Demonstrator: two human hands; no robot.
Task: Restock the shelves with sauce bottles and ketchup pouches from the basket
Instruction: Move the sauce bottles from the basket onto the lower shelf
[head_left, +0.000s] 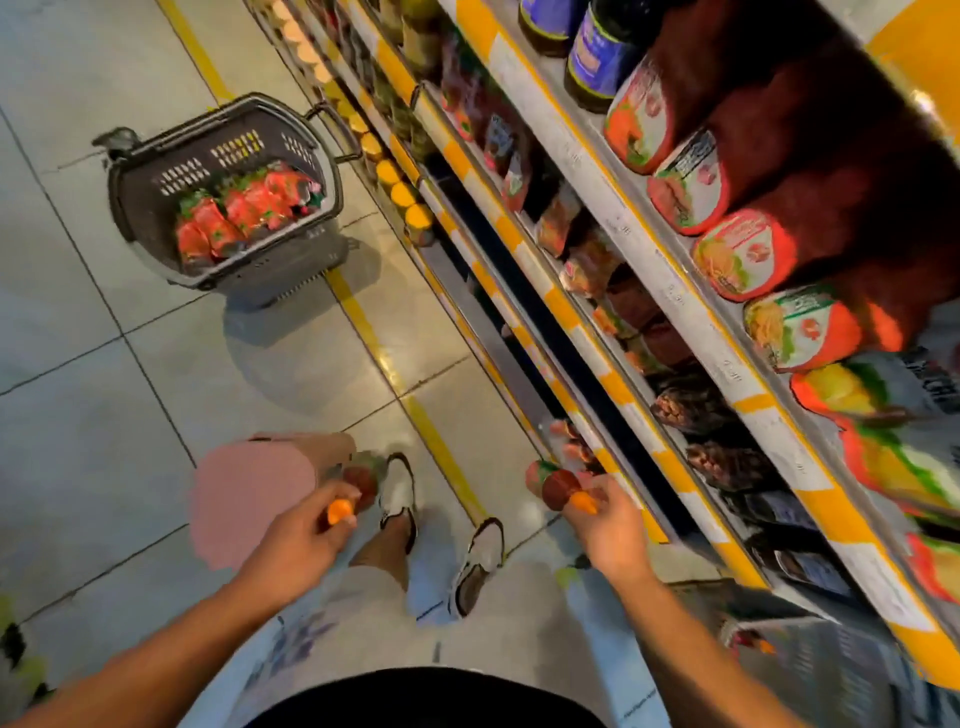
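My left hand (301, 540) grips a dark red sauce bottle (359, 480) by its orange cap, hanging over the floor near my feet. My right hand (608, 525) holds a second red sauce bottle (555, 486) with an orange cap, close to the front edge of a low shelf (613, 467). A dark grey basket (223, 192) stands on the tiled floor further up the aisle, with several red ketchup pouches (244, 213) inside. The shelving (675, 291) runs along my right, stocked with red pouches and bottles.
A yellow floor line (363, 332) runs beside the shelf base. A second grey basket (810, 654) sits at the lower right by the shelving. Yellow-lidded jars (402, 195) line a low shelf near the far basket. A pink blurred patch lies on the floor to my left.
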